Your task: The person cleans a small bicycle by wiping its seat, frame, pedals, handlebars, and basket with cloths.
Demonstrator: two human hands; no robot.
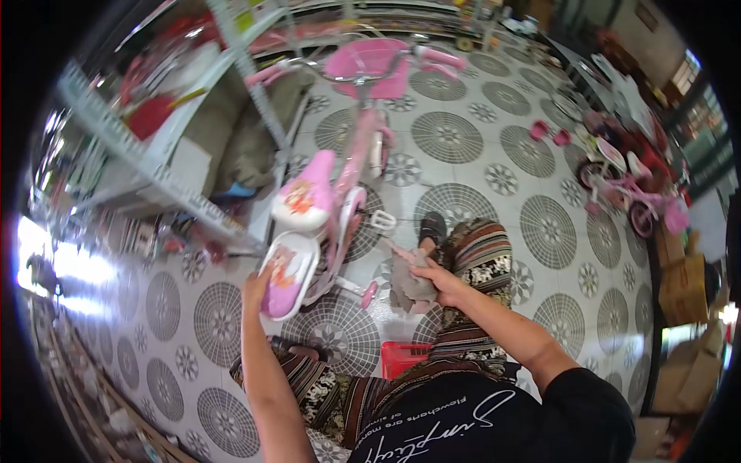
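Observation:
A pink child's bicycle (356, 154) stands in front of me, its pink basket (369, 68) and handlebar at the far end. My left hand (255, 290) is closed on the edge of the pink and white rear seat (287, 276), behind the pink saddle (310, 189). In my right hand (440, 282) is a crumpled grey cloth (411, 287), held beside the bicycle's rear wheel and apart from it. A white pedal (382, 221) shows on the bicycle's right side.
Metal shelving (166, 174) runs along the left. Below my lap is a red plastic stool (403, 358). At the right are another pink bicycle (629, 185), cardboard boxes (685, 289) and small pink shoes (549, 133) on the tiled floor.

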